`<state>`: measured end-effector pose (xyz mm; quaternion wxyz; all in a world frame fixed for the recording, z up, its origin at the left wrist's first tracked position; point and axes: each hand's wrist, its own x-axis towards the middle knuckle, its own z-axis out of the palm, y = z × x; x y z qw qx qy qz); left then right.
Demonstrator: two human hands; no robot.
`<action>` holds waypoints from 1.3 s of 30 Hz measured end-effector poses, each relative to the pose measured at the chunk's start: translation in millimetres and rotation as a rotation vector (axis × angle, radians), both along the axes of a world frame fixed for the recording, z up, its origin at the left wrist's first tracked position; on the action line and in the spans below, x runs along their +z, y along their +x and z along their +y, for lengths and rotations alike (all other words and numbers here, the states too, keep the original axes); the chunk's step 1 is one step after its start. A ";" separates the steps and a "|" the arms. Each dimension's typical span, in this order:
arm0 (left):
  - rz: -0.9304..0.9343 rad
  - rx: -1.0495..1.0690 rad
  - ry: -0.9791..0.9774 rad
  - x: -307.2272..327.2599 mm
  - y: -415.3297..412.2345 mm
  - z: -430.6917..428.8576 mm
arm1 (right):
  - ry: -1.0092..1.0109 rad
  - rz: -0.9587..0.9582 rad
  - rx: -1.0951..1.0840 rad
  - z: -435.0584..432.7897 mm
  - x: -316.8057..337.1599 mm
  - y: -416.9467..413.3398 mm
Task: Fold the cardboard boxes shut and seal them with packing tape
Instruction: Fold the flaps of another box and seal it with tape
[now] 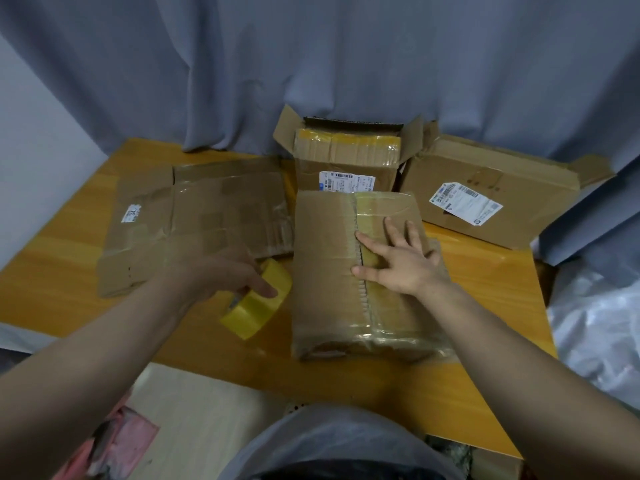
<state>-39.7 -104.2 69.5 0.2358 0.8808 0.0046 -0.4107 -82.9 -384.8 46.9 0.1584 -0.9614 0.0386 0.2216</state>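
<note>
Cardboard flaps pressed down, tape roll at the ready.
Spread fingers (372, 245) of the right hand (401, 261) press flat on the closed box (325, 271) at the centre of the table (69, 254); the left hand (225, 271) grips the yellow tape roll (258, 306) at its 9 o'clock. The flaps look folded, but the centre seam (360, 299) seems not yet taped. The box's long axis runs 12 to 6 o'clock. An open box (346, 157) at 12 o'clock awaits folding.
</note>
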 end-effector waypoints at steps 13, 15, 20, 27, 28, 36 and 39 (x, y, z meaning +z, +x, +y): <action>0.026 -0.429 0.003 88.2 -14.5 -48.6 | 0.177 -0.004 0.290 -52.6 -2.6 2.1; 0.019 -0.356 -0.110 118.2 -7.7 -44.8 | 0.204 -0.002 0.323 -50.5 -2.3 1.2; -0.189 -0.170 -0.288 139.2 11.0 -73.2 | 0.249 -0.002 0.363 -33.5 0.0 -0.1; -0.077 0.269 -0.761 107.9 23.8 -114.1 | 0.562 -0.322 -0.034 -34.4 -7.6 -19.6; -0.028 0.348 -0.824 103.8 27.0 -118.1 | 0.657 -0.350 -0.158 -33.2 -6.8 -20.9; 0.162 0.483 -0.950 83.9 37.4 -138.2 | 1.289 -0.367 -0.731 -41.3 22.3 -15.9; 0.160 0.284 -0.945 75.7 28.4 -139.3 | 1.318 -0.372 -0.776 -43.4 26.7 -17.4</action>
